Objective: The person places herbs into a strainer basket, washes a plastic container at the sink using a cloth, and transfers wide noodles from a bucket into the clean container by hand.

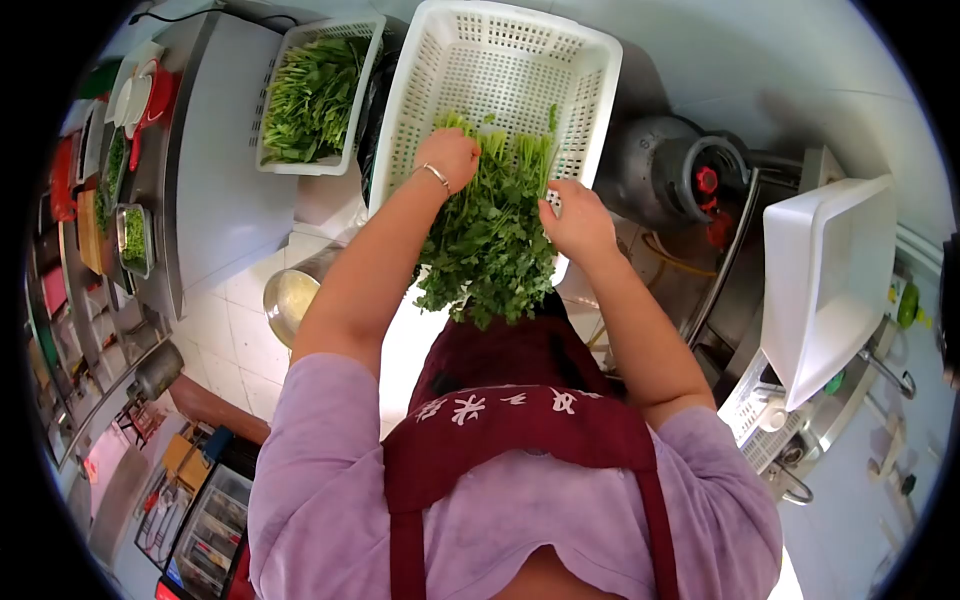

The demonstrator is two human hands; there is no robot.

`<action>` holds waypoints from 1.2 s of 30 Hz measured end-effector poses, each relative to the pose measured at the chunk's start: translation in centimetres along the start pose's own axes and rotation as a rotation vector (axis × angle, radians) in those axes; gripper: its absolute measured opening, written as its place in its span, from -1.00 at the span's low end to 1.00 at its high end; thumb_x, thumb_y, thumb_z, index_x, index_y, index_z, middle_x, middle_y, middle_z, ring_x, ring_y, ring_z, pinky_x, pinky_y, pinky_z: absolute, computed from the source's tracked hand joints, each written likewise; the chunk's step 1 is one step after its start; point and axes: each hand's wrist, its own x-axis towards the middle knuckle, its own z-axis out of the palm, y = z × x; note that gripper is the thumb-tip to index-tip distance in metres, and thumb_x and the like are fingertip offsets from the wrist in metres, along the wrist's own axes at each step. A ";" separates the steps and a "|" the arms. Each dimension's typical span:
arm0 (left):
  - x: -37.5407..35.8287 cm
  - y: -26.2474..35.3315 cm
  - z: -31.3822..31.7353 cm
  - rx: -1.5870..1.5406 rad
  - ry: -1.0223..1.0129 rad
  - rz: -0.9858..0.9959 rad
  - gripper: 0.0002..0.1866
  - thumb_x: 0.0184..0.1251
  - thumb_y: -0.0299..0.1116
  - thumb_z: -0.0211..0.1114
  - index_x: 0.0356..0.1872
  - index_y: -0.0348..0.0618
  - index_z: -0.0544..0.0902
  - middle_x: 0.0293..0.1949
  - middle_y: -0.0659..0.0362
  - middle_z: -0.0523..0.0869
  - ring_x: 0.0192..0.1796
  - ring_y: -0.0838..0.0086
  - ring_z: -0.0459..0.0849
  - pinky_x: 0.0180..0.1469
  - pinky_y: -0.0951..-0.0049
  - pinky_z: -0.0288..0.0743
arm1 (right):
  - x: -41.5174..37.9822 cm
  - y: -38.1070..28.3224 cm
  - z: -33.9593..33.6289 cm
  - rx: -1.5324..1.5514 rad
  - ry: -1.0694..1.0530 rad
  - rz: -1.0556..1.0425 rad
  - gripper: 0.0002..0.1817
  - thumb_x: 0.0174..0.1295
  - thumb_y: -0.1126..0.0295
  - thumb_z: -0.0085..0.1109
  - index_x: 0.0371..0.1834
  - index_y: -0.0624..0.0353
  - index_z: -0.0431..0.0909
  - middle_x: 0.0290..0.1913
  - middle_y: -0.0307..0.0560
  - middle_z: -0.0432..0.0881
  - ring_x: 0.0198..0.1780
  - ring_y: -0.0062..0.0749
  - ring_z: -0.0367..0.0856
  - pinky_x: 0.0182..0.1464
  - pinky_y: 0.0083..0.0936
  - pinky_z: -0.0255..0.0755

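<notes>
A thick bunch of coriander (490,235) lies over the near end of a white perforated plastic basket (608,90). Its pale stems point away from me and its leaves hang over the near rim. My left hand (450,158), with a bracelet at the wrist, is closed at the stem ends on the left side of the bunch. At the right edge of the bunch is my right hand (582,222), its fingers curled in against the coriander. The greens partly hide the fingertips of both hands.
To the left stands a smaller white basket (345,150) of cut green stems, beside a steel counter (235,130). A metal pot (290,300) is on the floor. On the right are a gas cylinder (645,165) and a white plastic tub (830,270) tipped on its side.
</notes>
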 end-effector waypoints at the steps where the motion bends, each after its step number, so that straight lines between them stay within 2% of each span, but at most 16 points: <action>1: 0.9 0.0 0.6 0.008 -0.007 -0.021 -0.78 0.26 -0.22 0.18 -0.17 0.00 0.69 -0.07 0.11 0.59 0.06 0.25 0.48 0.15 0.27 0.37 | 0.1 0.2 0.0 -0.001 -0.002 0.001 -0.61 0.19 0.21 0.05 0.03 0.17 0.45 0.09 0.01 0.49 0.08 -0.08 0.48 0.08 -0.26 0.37; 3: 2.1 0.3 1.4 0.016 -0.017 -0.041 -0.76 0.28 -0.21 0.15 -0.14 0.01 0.68 -0.05 0.13 0.58 0.09 0.26 0.46 0.17 0.29 0.37 | -0.1 0.5 -0.3 0.143 0.071 -0.019 -0.67 0.18 0.22 0.07 -0.07 0.18 0.51 -0.08 0.01 0.59 -0.04 -0.14 0.56 -0.01 -0.30 0.43; 6: 3.7 0.9 2.0 0.060 -0.023 -0.101 -0.77 0.28 -0.24 0.15 -0.17 -0.03 0.69 -0.03 0.14 0.58 0.11 0.26 0.45 0.12 0.26 0.44 | -0.5 0.5 -0.9 0.254 -0.039 0.035 -0.68 0.18 0.23 0.09 -0.08 0.18 0.50 -0.09 0.03 0.58 -0.12 -0.08 0.58 -0.10 -0.25 0.45; 8: 5.1 0.8 2.5 0.122 -0.132 -0.123 -0.76 0.25 -0.23 0.18 -0.14 -0.01 0.69 -0.09 0.11 0.63 -0.03 0.27 0.57 0.10 0.30 0.47 | -0.7 1.1 -0.6 0.299 -0.051 0.032 -0.70 0.17 0.25 0.10 -0.10 0.16 0.51 -0.11 0.03 0.59 -0.16 -0.11 0.59 -0.13 -0.28 0.46; 12: 7.0 -0.3 3.6 0.091 -0.271 -0.124 -0.78 0.23 -0.26 0.17 -0.20 -0.07 0.69 -0.15 0.09 0.66 -0.16 0.25 0.62 -0.02 0.30 0.52 | -1.1 1.8 -0.6 0.396 -0.049 0.024 -0.75 0.16 0.30 0.13 -0.12 0.13 0.51 -0.16 -0.01 0.61 -0.24 -0.20 0.62 -0.20 -0.34 0.49; 14: 5.5 -0.6 1.8 -0.186 -0.096 -0.050 -0.79 0.23 -0.27 0.15 -0.24 -0.13 0.65 -0.26 0.08 0.68 -0.24 0.27 0.63 -0.09 0.34 0.51 | -1.0 2.4 -0.7 0.415 -0.052 0.040 -0.75 0.16 0.29 0.13 -0.12 0.12 0.52 -0.17 -0.02 0.61 -0.24 -0.23 0.63 -0.20 -0.35 0.49; 15: 5.1 -1.1 1.7 -0.184 -0.099 -0.051 -0.79 0.23 -0.27 0.15 -0.24 -0.13 0.65 -0.26 0.08 0.68 -0.24 0.27 0.63 -0.09 0.34 0.51 | -0.9 2.6 -0.7 0.429 -0.055 0.052 -0.75 0.16 0.29 0.13 -0.12 0.12 0.52 -0.19 -0.03 0.61 -0.25 -0.26 0.63 -0.20 -0.37 0.49; 17: 4.2 -2.3 1.4 -0.461 0.050 -0.071 -0.79 0.25 -0.26 0.14 -0.27 -0.18 0.58 -0.31 0.09 0.66 -0.28 0.31 0.62 -0.15 0.37 0.49 | -0.7 2.9 -0.8 0.421 -0.071 0.070 -0.75 0.17 0.29 0.12 -0.12 0.13 0.52 -0.19 -0.03 0.61 -0.24 -0.25 0.63 -0.19 -0.37 0.48; 22: 1.9 -4.7 0.7 -0.621 0.067 -0.055 -0.76 0.25 -0.23 0.16 -0.25 -0.22 0.54 -0.35 0.13 0.65 -0.28 0.40 0.61 -0.16 0.41 0.47 | 0.8 1.9 -0.9 0.408 -0.137 0.085 -0.74 0.18 0.28 0.09 -0.11 0.14 0.53 -0.18 -0.04 0.61 -0.22 -0.21 0.62 -0.16 -0.35 0.47; 25: -0.4 -6.1 0.5 -0.816 0.137 -0.091 -0.76 0.23 -0.24 0.19 -0.26 -0.22 0.53 -0.34 0.15 0.66 -0.27 0.43 0.63 -0.17 0.46 0.47 | 3.5 0.9 0.8 0.394 -0.089 0.006 -0.74 0.19 0.31 0.06 -0.10 0.16 0.53 -0.21 -0.03 0.62 -0.20 -0.18 0.61 -0.13 -0.32 0.47; 28: -3.6 -6.4 0.2 -1.072 0.176 -0.159 -0.83 0.24 -0.34 0.20 -0.27 -0.24 0.50 -0.34 0.17 0.66 -0.28 0.53 0.62 -0.20 0.57 0.47 | 6.1 -0.5 3.1 0.331 -0.190 -0.135 -0.72 0.21 0.37 0.01 -0.03 0.13 0.52 -0.11 -0.04 0.59 -0.12 -0.17 0.58 -0.07 -0.33 0.46; 30: -5.4 -6.2 0.4 -1.281 0.183 -0.214 -0.88 0.24 -0.45 0.18 -0.27 -0.22 0.46 -0.34 0.17 0.66 -0.28 0.59 0.60 -0.23 0.64 0.45 | 7.0 -1.3 5.1 0.126 -0.288 -0.311 -0.66 0.17 0.47 -0.03 0.03 0.08 0.50 0.04 -0.09 0.50 -0.01 -0.17 0.51 0.01 -0.34 0.44; 31: -5.8 -6.4 0.9 -1.282 0.185 -0.218 -0.88 0.24 -0.45 0.18 -0.27 -0.22 0.46 -0.34 0.17 0.66 -0.28 0.59 0.60 -0.23 0.64 0.45 | 7.4 -1.3 6.1 0.126 -0.291 -0.313 -0.66 0.17 0.47 -0.03 0.03 0.08 0.50 0.04 -0.09 0.50 -0.01 -0.17 0.51 0.01 -0.34 0.44; 33: -6.8 -6.7 1.7 -1.308 0.202 -0.132 -0.85 0.23 -0.49 0.17 -0.19 -0.22 0.47 -0.31 0.18 0.67 -0.27 0.62 0.61 -0.21 0.62 0.47 | 7.8 -1.5 7.3 -0.006 -0.330 -0.494 -0.57 0.08 0.54 -0.01 0.07 0.02 0.49 0.12 -0.14 0.42 0.09 -0.16 0.43 0.07 -0.34 0.41; 35: -7.6 -5.9 2.1 -1.232 0.243 -0.155 -0.87 0.22 -0.50 0.12 -0.21 -0.18 0.55 -0.33 0.15 0.67 -0.26 0.52 0.63 -0.18 0.54 0.48 | 7.8 -1.1 7.5 -0.038 -0.349 -0.474 -0.53 0.00 0.58 0.03 0.06 0.05 0.49 0.10 -0.15 0.42 0.12 -0.17 0.39 0.10 -0.33 0.39; 36: -7.9 -5.3 1.9 -0.975 0.307 -0.049 -0.86 0.19 -0.49 0.11 -0.25 -0.15 0.59 -0.34 0.13 0.65 -0.24 0.43 0.62 -0.16 0.47 0.48 | 7.9 -0.7 7.5 -0.084 -0.314 -0.475 -0.54 -0.01 0.59 0.02 0.05 0.07 0.49 0.09 -0.14 0.43 0.11 -0.16 0.39 0.11 -0.33 0.37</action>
